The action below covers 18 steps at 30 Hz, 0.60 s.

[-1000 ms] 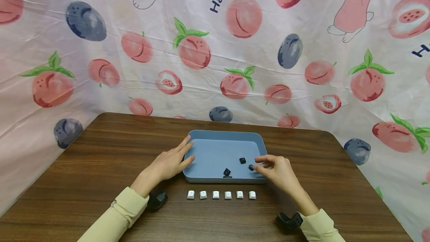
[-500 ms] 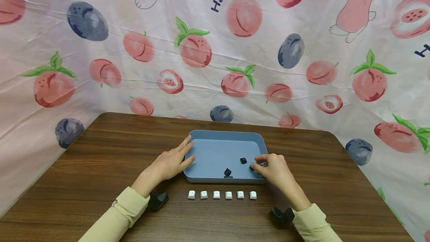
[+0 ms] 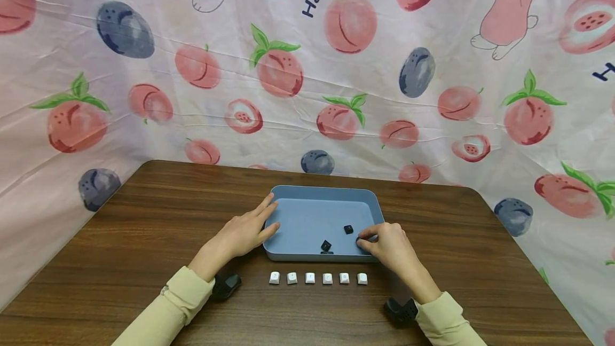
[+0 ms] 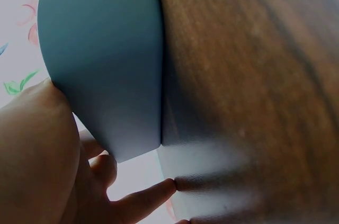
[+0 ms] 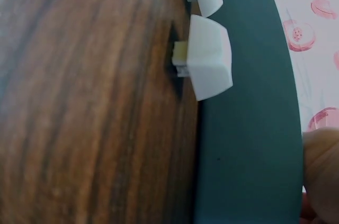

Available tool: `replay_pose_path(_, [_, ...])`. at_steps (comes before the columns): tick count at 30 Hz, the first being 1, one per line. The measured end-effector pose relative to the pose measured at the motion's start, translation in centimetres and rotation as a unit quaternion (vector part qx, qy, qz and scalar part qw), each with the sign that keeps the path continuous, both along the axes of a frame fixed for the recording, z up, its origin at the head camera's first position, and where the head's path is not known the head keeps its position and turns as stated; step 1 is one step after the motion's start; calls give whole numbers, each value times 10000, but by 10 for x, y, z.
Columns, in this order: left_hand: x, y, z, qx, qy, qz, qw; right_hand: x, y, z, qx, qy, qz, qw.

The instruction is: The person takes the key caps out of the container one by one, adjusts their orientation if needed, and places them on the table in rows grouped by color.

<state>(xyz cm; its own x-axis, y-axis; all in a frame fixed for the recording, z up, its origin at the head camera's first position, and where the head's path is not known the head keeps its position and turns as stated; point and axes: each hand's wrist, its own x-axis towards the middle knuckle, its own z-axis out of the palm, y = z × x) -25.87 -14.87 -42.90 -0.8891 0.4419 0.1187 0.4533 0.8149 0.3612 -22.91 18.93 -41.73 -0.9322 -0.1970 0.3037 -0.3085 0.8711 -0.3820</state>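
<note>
A shallow blue tray (image 3: 312, 215) sits on the table with two loose black keycaps (image 3: 326, 245) in its front half. My left hand (image 3: 242, 234) rests at the tray's left side with fingers spread and fairly straight; the left wrist view has the thumb beside the tray wall (image 4: 106, 60). Over the front right corner, my right hand (image 3: 391, 242) pinches another black keycap (image 3: 358, 240) between thumb and fingers, mostly hidden by them. In the right wrist view only part of the right hand (image 5: 322, 176) shows, beyond the tray's front wall (image 5: 254, 128).
Several white keycaps (image 3: 309, 278) stand in a row in front of the tray; close up, one white keycap (image 5: 209, 57) has a yellowish and clear piece beneath it. A brown wooden table (image 3: 182, 196) lies below, and a fruit-print cloth (image 3: 211, 111) hangs behind.
My right hand has shifted slightly left and down, and its thumb and fingers have closed on the black keycap. The left hand has stayed at the tray's left side.
</note>
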Motion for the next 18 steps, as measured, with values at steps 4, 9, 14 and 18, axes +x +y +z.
replay_pose_path(4, [1,0,1,-12,-1,4,10000,0,-1,1,6,-77,-67,9999])
replay_pose_path(9, [1,0,2,-27,-31,18,10000,-1,-1,1,-28,-271,-167,9995])
replay_pose_path(14, [1,0,2,-17,-59,44,10000,-2,1,1,-29,-344,-203,9992])
replay_pose_path(18, [1,0,1,-14,-59,36,10000,-1,1,0,-18,-311,-218,9993])
